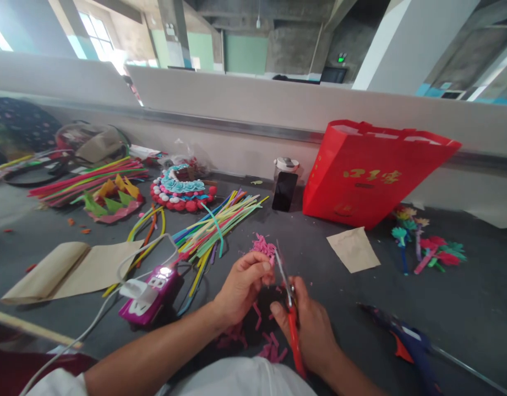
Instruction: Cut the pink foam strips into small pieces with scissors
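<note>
My right hand (pixel 315 330) grips a pair of scissors with red handles (pixel 293 338); the blades point up and away from me. Just left of the blades, my left hand (pixel 245 283) is closed in a pinch, and what lies between its fingertips is too small to make out. Beyond the fingertips is a heap of short pink cut pieces (pixel 263 246). More pink strips (pixel 272 347) are scattered on the dark table below my hands, near my body.
Left lie a bundle of coloured pipe cleaners (pixel 220 220), a purple power socket (pixel 148 300) with a white cable, and a brown paper roll (pixel 67 269). A phone (pixel 284 191), red bag (pixel 369 176), brown paper square (pixel 353 250) and glue gun (pixel 405 341) stand or lie ahead and right.
</note>
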`<state>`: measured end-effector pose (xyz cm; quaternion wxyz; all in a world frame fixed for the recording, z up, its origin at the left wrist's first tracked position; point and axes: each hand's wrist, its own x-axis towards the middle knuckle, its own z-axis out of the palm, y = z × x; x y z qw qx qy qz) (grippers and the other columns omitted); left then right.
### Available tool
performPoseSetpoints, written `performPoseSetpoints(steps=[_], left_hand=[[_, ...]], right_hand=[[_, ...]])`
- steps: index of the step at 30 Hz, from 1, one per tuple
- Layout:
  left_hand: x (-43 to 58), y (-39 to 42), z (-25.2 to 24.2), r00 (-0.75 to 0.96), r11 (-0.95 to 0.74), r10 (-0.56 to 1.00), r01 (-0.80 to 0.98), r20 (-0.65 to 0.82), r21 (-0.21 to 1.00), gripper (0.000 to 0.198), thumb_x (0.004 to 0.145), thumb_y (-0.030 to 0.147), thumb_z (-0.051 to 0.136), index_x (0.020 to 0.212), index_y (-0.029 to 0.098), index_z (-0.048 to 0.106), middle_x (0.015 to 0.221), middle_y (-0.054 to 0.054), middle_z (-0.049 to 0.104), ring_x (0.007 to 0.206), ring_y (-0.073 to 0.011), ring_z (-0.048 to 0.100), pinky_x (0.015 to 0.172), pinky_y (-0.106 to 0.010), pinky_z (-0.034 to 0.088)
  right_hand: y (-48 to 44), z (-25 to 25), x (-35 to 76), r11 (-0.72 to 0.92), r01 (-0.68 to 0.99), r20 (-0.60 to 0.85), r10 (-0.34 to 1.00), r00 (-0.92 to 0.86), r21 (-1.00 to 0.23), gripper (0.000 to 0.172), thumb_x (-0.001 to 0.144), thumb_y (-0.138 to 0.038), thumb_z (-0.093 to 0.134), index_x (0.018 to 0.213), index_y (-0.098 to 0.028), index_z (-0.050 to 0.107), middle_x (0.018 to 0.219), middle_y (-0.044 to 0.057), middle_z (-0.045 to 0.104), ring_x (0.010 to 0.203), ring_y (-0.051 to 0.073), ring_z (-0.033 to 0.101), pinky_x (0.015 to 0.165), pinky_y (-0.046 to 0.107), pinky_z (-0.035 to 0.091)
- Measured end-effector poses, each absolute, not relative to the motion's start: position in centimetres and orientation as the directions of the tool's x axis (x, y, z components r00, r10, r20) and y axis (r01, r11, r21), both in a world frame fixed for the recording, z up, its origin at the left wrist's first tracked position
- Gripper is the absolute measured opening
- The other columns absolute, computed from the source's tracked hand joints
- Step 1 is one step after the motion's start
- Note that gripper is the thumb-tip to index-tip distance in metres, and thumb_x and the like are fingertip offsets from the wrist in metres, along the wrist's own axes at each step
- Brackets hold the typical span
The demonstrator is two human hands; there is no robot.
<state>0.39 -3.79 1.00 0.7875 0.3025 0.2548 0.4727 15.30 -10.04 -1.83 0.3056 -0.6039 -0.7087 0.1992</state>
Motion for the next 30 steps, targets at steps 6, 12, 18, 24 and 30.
performPoseSetpoints(steps=[6, 12, 18, 24, 30], left_hand=[[0.7, -4.7, 1.0, 0.403, 0.382, 0.904, -0.612, -0.143, 0.693, 0.012, 0.074, 0.022, 0.07, 0.074, 0.017, 0.059, 0.057, 0.003, 0.055, 0.053, -0.0086, 0.048, 0.057, -0.022, 0.039], [1.0, -4.8, 0.9, 0.378, 0.366, 0.913, -0.599, -0.152, 0.712, 0.016, 0.07, 0.023, 0.074, 0.072, 0.016, 0.06, 0.055, 0.003, 0.054, 0.053, -0.0077, 0.048, 0.057, -0.02, 0.037], [1.0, -4.9, 0.8, 0.365, 0.325, 0.923, -0.56, -0.125, 0.762, 0.018, 0.068, 0.025, 0.075, 0.071, 0.015, 0.061, 0.056, 0.003, 0.055, 0.052, -0.0073, 0.047, 0.058, -0.021, 0.037], [1.0, -4.8, 0.7, 0.352, 0.347, 0.922, -0.569, -0.16, 0.746, 0.016, 0.066, 0.019, 0.074, 0.069, 0.015, 0.059, 0.057, 0.003, 0.055, 0.052, -0.0077, 0.048, 0.057, -0.021, 0.037], [1.3, -5.0, 1.0, 0.346, 0.389, 0.915, -0.624, -0.206, 0.678, 0.018, 0.064, 0.018, 0.074, 0.069, 0.016, 0.057, 0.056, 0.003, 0.056, 0.051, -0.0081, 0.048, 0.056, -0.021, 0.038]], right_hand=[[-10.3, -2.1, 14.6, 0.2, 0.81, 0.226, 0.97, -0.085, -0.552, 0.031, 0.087, -0.041, 0.051, 0.109, -0.021, 0.041, 0.078, 0.001, 0.067, 0.067, 0.02, 0.067, 0.056, 0.026, 0.043], [-10.1, -2.3, 14.5, 0.187, 0.808, 0.204, 0.975, -0.084, -0.559, 0.028, 0.086, -0.036, 0.052, 0.107, -0.022, 0.039, 0.078, 0.001, 0.068, 0.064, 0.02, 0.067, 0.053, 0.025, 0.042], [-10.1, -2.4, 14.4, 0.197, 0.807, 0.22, 0.972, -0.086, -0.557, 0.029, 0.087, -0.037, 0.052, 0.107, -0.022, 0.039, 0.081, 0.002, 0.068, 0.066, 0.02, 0.067, 0.054, 0.026, 0.044], [-10.2, -2.1, 14.3, 0.229, 0.806, 0.254, 0.962, -0.101, -0.545, 0.03, 0.087, -0.039, 0.053, 0.107, -0.021, 0.04, 0.082, 0.003, 0.069, 0.068, 0.02, 0.068, 0.055, 0.025, 0.046], [-10.2, -2.0, 14.1, 0.249, 0.823, 0.294, 0.95, -0.105, -0.511, 0.036, 0.087, -0.043, 0.053, 0.109, -0.02, 0.038, 0.085, 0.005, 0.068, 0.073, 0.022, 0.068, 0.058, 0.028, 0.048]])
